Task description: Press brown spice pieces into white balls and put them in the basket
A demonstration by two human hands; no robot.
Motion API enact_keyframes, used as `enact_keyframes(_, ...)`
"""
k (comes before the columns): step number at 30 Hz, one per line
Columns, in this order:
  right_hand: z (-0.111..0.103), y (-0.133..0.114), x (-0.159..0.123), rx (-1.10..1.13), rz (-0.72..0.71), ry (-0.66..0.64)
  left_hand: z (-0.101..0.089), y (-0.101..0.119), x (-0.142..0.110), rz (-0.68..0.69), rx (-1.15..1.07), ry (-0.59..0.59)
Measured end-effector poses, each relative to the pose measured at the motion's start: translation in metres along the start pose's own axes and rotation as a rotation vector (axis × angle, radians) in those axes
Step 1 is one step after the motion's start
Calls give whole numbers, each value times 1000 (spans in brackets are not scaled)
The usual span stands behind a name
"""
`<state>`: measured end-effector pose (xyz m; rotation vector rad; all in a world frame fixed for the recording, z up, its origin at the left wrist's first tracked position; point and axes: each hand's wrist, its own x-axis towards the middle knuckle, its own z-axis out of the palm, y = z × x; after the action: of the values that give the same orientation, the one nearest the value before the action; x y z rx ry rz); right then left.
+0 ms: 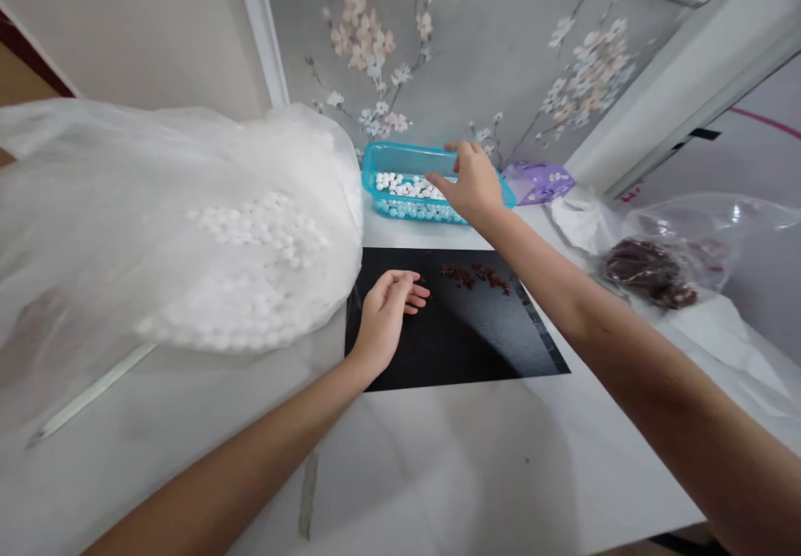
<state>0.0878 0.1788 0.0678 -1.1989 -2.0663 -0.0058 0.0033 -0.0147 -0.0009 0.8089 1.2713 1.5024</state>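
Note:
My left hand (386,310) rests on the left part of a black mat (456,347), fingers loosely curled and tips touching the mat; I see nothing in it. A few dark red bits (476,276) lie on the mat just right of it. My right hand (471,182) reaches over a blue plastic basket (381,199) holding several small white beads (400,184). Its fingers are bent together above the beads; whether they pinch one is hidden.
A large clear plastic bag (175,230) full of white beads bulges at the left, reaching the mat's corner. At the right lies a clear bag (651,272) of dark red pieces. A purple packet (538,180) sits behind the basket, against the flowered wall.

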Motion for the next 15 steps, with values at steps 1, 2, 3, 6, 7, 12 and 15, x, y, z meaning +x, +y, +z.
enact_keyframes(1,0,-10,3,27,-21,-2,0,0,0,-2,-3,1)
enact_keyframes(2,-2,-21,2,72,-74,4,0,0,0,-4,-7,-1)
enact_keyframes(3,-6,-35,-2,125,-153,8,0,1,0,-4,-13,-2)
enact_keyframes(6,-19,-80,-28,268,-464,-114,0,-1,0,-1,-32,-5)
enact_keyframes(7,-22,-94,-37,273,-558,-222,0,-2,1,4,-36,2)
enact_keyframes(12,-8,-129,-62,126,-613,-527,-4,-9,2,29,15,58)
enact_keyframes(15,9,-131,-62,111,-572,-573,-8,-10,0,36,117,86)
